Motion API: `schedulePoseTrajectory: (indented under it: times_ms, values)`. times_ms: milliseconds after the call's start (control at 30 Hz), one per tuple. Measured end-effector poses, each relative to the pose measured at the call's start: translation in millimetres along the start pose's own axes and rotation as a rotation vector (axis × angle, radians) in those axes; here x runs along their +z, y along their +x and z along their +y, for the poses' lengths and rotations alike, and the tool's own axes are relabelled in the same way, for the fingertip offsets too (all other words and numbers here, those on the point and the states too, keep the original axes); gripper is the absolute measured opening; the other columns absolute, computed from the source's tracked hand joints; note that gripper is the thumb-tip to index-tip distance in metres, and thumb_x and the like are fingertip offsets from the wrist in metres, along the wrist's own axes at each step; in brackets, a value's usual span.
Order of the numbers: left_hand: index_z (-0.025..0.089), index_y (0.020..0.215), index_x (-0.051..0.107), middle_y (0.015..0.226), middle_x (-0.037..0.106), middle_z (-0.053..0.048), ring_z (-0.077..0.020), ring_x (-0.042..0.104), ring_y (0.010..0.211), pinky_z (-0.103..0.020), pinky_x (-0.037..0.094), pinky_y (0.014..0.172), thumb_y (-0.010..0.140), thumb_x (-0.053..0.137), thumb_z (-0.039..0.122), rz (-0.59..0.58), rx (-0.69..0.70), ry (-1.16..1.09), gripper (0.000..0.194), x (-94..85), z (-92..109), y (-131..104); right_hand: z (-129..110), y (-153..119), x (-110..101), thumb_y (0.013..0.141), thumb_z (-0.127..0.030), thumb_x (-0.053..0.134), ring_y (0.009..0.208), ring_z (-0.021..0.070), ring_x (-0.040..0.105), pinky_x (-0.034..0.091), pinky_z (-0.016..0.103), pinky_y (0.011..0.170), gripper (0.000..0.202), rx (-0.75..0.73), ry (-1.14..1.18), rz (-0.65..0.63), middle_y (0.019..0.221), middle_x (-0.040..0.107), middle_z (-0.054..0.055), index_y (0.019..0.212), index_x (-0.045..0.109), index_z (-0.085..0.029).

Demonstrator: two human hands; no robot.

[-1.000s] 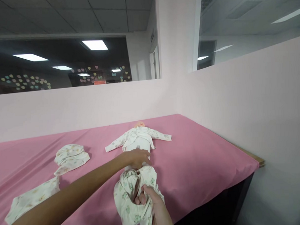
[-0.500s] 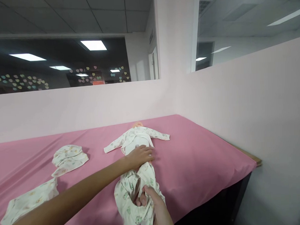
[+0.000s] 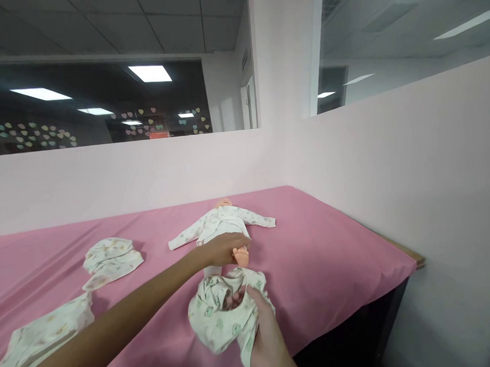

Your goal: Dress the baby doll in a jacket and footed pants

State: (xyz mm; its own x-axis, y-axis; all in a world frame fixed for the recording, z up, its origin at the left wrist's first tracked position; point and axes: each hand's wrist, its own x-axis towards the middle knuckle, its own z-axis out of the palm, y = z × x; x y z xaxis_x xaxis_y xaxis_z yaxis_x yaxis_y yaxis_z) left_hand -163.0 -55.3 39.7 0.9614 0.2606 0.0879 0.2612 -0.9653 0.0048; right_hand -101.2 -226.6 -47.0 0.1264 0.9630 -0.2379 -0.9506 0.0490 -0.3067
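Note:
A baby doll [image 3: 226, 228] in a white printed long-sleeved top lies on the pink-covered table, head toward the wall and sleeves spread. My left hand [image 3: 225, 248] is closed round one of its legs, and the bare foot [image 3: 241, 256] sticks out beside my fingers. A white piece, perhaps the other leg, shows below my wrist. Nearer to me, my right hand [image 3: 264, 326] grips bunched white baby pants [image 3: 218, 325] with green animal prints. Its fingertips show inside the opening of the cloth. The pants lie just below the foot, apart from it.
To the left on the pink sheet [image 3: 321, 256] lie a crumpled printed cloth piece [image 3: 112, 260] and a flatter folded one [image 3: 48, 332]. White walls [image 3: 147, 177] with windows border the table's back and right side.
My left hand has raised the doll's leg, so the bare foot now shows outside the pants. My right hand has shifted slightly right with the pants, which look more gathered.

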Motion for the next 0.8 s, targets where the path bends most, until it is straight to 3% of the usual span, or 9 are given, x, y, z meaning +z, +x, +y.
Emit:
schedulePoseTrajectory:
  times_ms: [133, 300, 433, 633, 733, 800]
  values:
    - [0.02, 0.107, 0.056, 0.11, 0.062, -0.007, -0.0256, 0.057, 0.102, -0.032, 0.042, 0.08, 0.07, 0.06, 0.018, -0.008, 0.027, 0.164, 0.037, 18.1, 8, -5, -22, 9, 15, 0.072, -0.035, 0.072, 0.085, 0.0223, 0.067, 0.053, 0.036, 0.076, 0.02, -0.09, -0.004, -0.001, 0.086, 0.072, 0.005, 0.085, 0.068, -0.02]
    - [0.015, 0.119, 0.052, 0.122, 0.06, -0.013, -0.031, 0.047, 0.125, -0.04, 0.04, 0.094, 0.078, 0.056, 0.02, -0.012, -0.023, 0.256, 0.041, 29.6, 21, -3, -27, 12, 32, 0.074, -0.029, 0.072, 0.089, 0.0221, 0.067, 0.053, 0.034, 0.076, 0.013, -0.081, -0.014, -0.057, 0.083, 0.071, 0.004, 0.079, 0.065, -0.019]
    - [0.013, 0.129, 0.049, 0.138, 0.052, -0.014, -0.0292, 0.036, 0.138, -0.039, 0.034, 0.106, 0.08, 0.055, 0.016, -0.027, -0.041, 0.297, 0.05, 34.4, 23, -4, -24, 13, 32, 0.076, -0.033, 0.071, 0.087, 0.0205, 0.068, 0.053, 0.033, 0.075, 0.016, -0.017, -0.031, -0.051, 0.085, 0.072, 0.003, 0.082, 0.065, -0.02]
    - [0.007, 0.142, 0.04, 0.149, 0.041, -0.018, -0.0336, 0.032, 0.14, -0.047, 0.032, 0.108, 0.09, 0.048, 0.022, -0.012, -0.075, 0.376, 0.054, 50.8, 25, -7, -23, 14, 27, 0.079, -0.044, 0.069, 0.086, 0.0207, 0.069, 0.053, 0.033, 0.073, 0.027, 0.038, -0.105, -0.04, 0.091, 0.074, 0.002, 0.097, 0.066, -0.025]
    - [0.005, 0.144, 0.037, 0.152, 0.037, -0.019, -0.0333, 0.029, 0.142, -0.048, 0.029, 0.11, 0.093, 0.042, 0.015, -0.012, -0.122, 0.384, 0.052, 46.5, 31, -10, -25, 18, 27, 0.083, -0.053, 0.062, 0.088, 0.0224, 0.07, 0.054, 0.035, 0.071, 0.035, 0.076, -0.142, -0.08, 0.091, 0.074, 0.004, 0.105, 0.066, -0.025]
    - [0.007, 0.14, 0.041, 0.146, 0.044, -0.019, -0.031, 0.038, 0.138, -0.045, 0.033, 0.107, 0.095, 0.038, 0.015, 0.024, -0.152, 0.324, 0.046, 35.6, 40, -16, -25, 19, 27, 0.086, -0.056, 0.056, 0.09, 0.0231, 0.07, 0.055, 0.036, 0.071, 0.039, 0.057, -0.149, -0.09, 0.094, 0.074, 0.005, 0.108, 0.065, -0.025]
